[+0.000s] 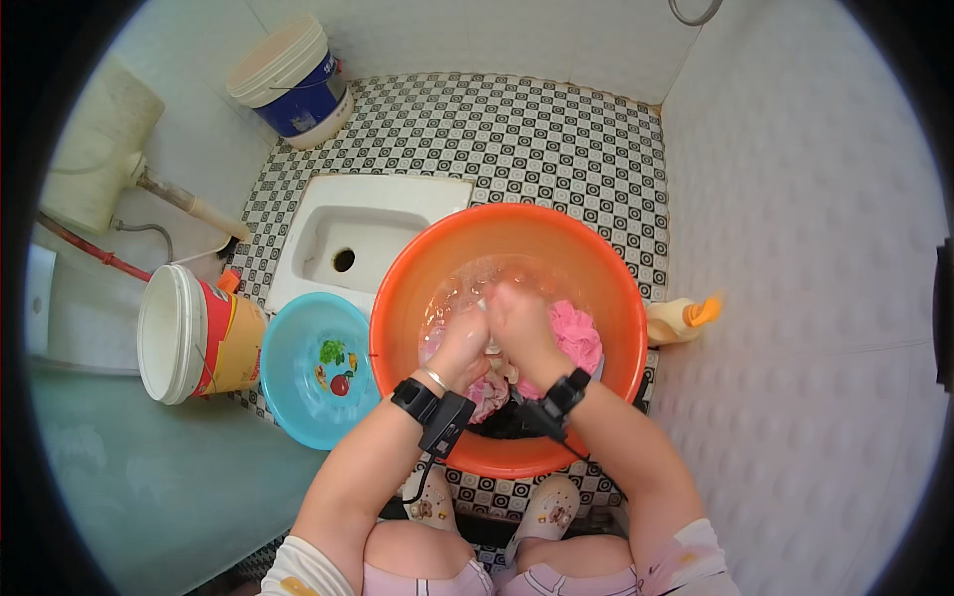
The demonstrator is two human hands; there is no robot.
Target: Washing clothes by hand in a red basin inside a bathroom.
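Soapy-looking water and wet clothes lie in a large orange basin (407, 260). Over it, my left hand (463, 341) and my right hand (520, 320) are close together with fingers curled in. Both grip a light-coloured cloth (494, 360), mostly hidden by the hands; its shape cannot be made out. A bright pink cloth (576, 334) lies bunched to the right of my right hand. Beneath my wrists are a patterned pink-and-white cloth (488, 395) and a dark cloth (502, 422), partly covered by wrist-worn black devices.
Left of the basin stand a light-blue basin (288, 392) and a white bucket (171, 333) with a red-yellow label. A squat toilet (298, 238) lies behind them. A lidded bucket (296, 84) is in the far corner. A pump bottle (672, 322) stands between basin and right wall.
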